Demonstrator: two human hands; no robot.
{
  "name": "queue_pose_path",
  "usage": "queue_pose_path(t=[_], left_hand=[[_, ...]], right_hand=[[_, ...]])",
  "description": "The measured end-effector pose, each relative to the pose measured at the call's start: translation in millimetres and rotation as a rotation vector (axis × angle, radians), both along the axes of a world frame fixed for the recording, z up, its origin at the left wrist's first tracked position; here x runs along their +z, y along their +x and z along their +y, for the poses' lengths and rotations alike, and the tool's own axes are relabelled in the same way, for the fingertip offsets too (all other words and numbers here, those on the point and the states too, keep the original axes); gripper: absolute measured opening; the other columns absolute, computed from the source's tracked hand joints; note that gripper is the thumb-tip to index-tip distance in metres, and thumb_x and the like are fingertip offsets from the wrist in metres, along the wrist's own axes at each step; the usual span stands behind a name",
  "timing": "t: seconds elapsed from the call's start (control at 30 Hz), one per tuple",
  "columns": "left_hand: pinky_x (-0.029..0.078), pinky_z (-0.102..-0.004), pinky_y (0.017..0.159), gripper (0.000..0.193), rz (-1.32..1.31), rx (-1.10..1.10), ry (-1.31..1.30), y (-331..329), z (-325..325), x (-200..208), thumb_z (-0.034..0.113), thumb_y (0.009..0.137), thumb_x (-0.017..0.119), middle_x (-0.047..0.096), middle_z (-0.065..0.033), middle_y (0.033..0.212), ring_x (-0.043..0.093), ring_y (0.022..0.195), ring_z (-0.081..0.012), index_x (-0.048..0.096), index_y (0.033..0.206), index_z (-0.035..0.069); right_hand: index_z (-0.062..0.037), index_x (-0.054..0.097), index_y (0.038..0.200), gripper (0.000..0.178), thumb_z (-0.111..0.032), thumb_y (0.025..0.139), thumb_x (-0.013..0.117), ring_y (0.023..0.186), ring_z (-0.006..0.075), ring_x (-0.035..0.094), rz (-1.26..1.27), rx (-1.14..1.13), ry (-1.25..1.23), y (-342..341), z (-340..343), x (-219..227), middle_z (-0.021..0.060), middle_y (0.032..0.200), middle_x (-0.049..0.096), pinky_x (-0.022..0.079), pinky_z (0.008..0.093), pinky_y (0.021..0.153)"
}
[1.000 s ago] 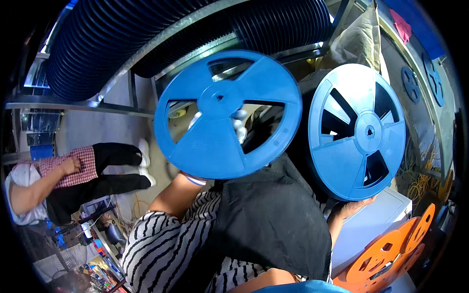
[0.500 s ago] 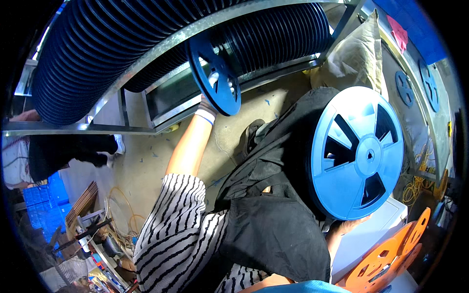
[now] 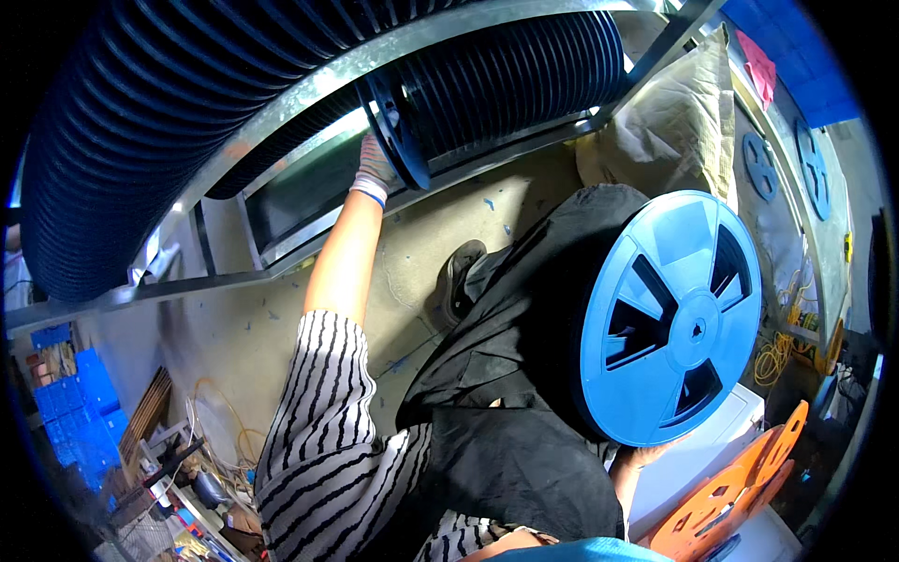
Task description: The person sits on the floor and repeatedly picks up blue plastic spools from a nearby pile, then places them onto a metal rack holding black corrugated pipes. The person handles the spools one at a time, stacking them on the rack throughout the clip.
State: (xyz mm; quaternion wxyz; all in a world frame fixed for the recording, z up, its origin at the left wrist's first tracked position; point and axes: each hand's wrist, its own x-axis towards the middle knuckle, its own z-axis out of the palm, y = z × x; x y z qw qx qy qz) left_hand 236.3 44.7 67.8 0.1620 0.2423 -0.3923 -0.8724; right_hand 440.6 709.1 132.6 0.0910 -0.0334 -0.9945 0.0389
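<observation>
My left hand [image 3: 376, 161], in a striped glove with a white cuff, grips a dark blue reel [image 3: 401, 140] seen nearly edge-on. That reel leans against a row of dark reels [image 3: 510, 80] lying along a metal rack. My right hand [image 3: 644, 455] is under the lower rim of a large light blue reel [image 3: 698, 330] with wide cut-out windows. Part of the right hand is hidden behind that reel, which stands upright on its edge beside my dark-clothed lap. Several more reels may sit behind it, in shadow.
A second long row of reels [image 3: 178, 122] fills the upper left, bounded by the metal rack rail [image 3: 281, 122]. Orange reels [image 3: 721, 496] lean by a white box [image 3: 698, 445] at lower right. A pale sack [image 3: 670, 131] stands beyond. Blue crates [image 3: 80, 403] are at left.
My left hand has shifted slightly left and up, and its reel has turned from a slanted face view to nearly edge-on. The large light blue reel sits a little lower and further left in view.
</observation>
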Motion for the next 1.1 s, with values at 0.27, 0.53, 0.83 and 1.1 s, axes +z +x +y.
queue_pose_path(t=[0.27,0.53,0.83,1.1], left_hand=[[0.049,-0.0371,0.086,0.040,-0.160,0.066,0.000,-80,-44,-53,0.040,0.095,0.050,0.064,-0.0075,0.107,0.060,0.098,-0.0219,0.060,0.117,0.008],[0.045,-0.0463,0.096,0.047,-0.246,0.200,0.111,-56,-44,-96,0.043,0.096,0.046,0.058,-0.0131,0.125,0.057,0.109,-0.0322,0.054,0.127,0.009],[0.020,-0.0355,0.115,0.052,-0.113,0.297,-0.723,61,150,45,0.015,0.097,0.049,0.037,-0.0135,0.148,0.033,0.138,-0.0233,0.034,0.144,0.001],[0.017,-0.0482,0.115,0.069,0.439,-0.448,-1.807,62,255,226,0.031,0.082,0.067,0.039,-0.0191,0.145,0.025,0.140,-0.0381,0.042,0.142,0.007]], right_hand=[[-0.0069,0.010,0.151,0.072,-0.047,0.097,0.037,0.139,0.0377,0.024,0.030,-0.012,0.163,13,0,5,0.0168,0.155,0.017,0.018,0.0537,0.116],[-0.0022,0.005,0.150,0.077,-0.049,0.098,0.037,0.139,0.0323,0.026,-0.037,-0.088,-0.052,27,5,-7,0.0151,0.155,0.015,0.019,0.0452,0.117],[-0.0044,0.013,0.150,0.063,-0.038,0.100,0.033,0.139,0.0333,0.027,0.182,-0.065,-0.322,9,-15,-28,0.0148,0.154,0.020,0.019,0.0454,0.117],[0.0006,0.025,0.145,0.076,-0.055,0.095,0.039,0.135,0.0287,0.028,0.290,-0.217,-1.217,-28,-76,48,0.0150,0.144,0.031,0.021,0.0401,0.112]])
